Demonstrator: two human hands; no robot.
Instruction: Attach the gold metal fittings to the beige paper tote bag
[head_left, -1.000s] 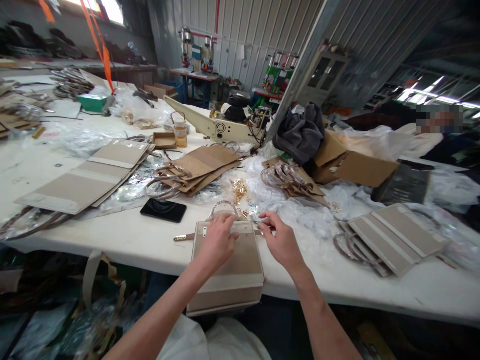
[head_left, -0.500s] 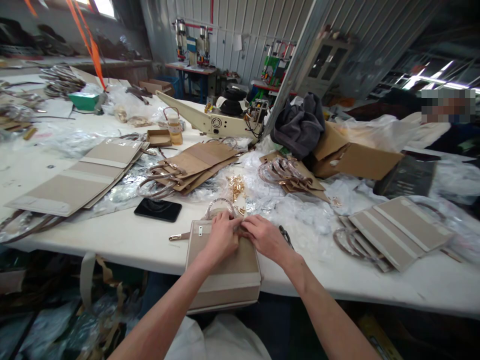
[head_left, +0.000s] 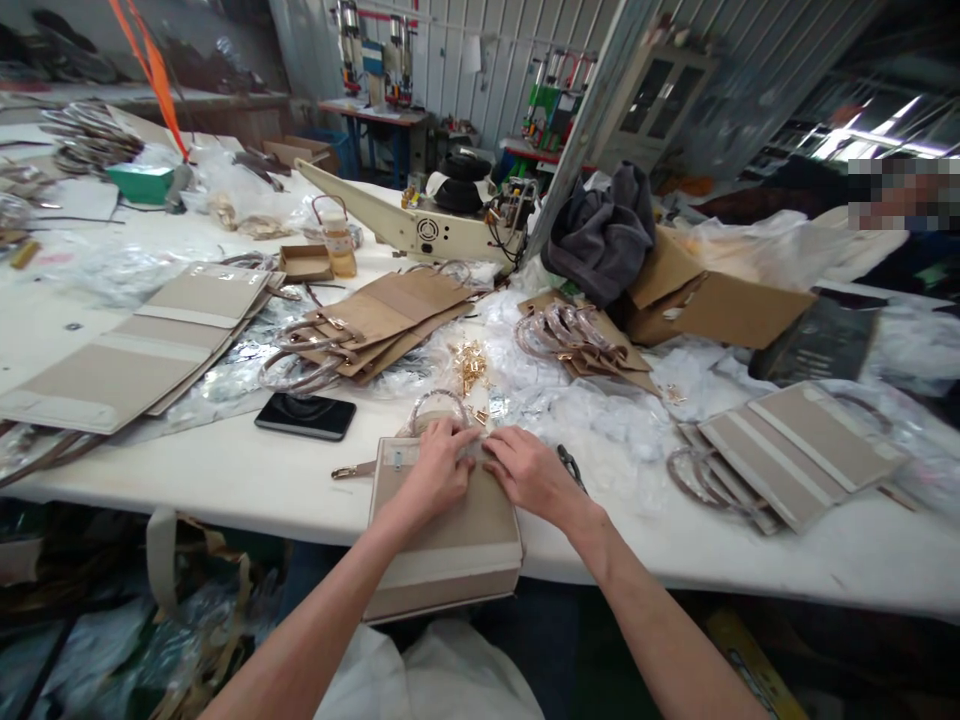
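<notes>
A flat beige handbag (head_left: 450,540) lies across the near edge of the white table (head_left: 247,480), its bottom hanging over the edge. My left hand (head_left: 435,470) presses on the bag's top edge with fingers curled down. My right hand (head_left: 529,472) rests beside it, fingertips pinched at the same top edge, where the two hands meet. What the fingers hold is too small to make out. A wrapped round handle (head_left: 435,405) sticks out beyond the bag's top. A thin strap end with a gold clip (head_left: 352,470) pokes out at the left.
A black phone (head_left: 305,415) lies left of the bag. Small gold fittings (head_left: 469,365) sit on crumpled plastic behind it. Stacks of bags lie at left (head_left: 142,350), centre (head_left: 382,320) and right (head_left: 795,450). Dark scissors (head_left: 571,465) lie by my right wrist. Another person sits far right.
My right hand moved left from the bag's right corner to meet my left hand at the top edge. Both hands now press there. The view has shifted slightly.
</notes>
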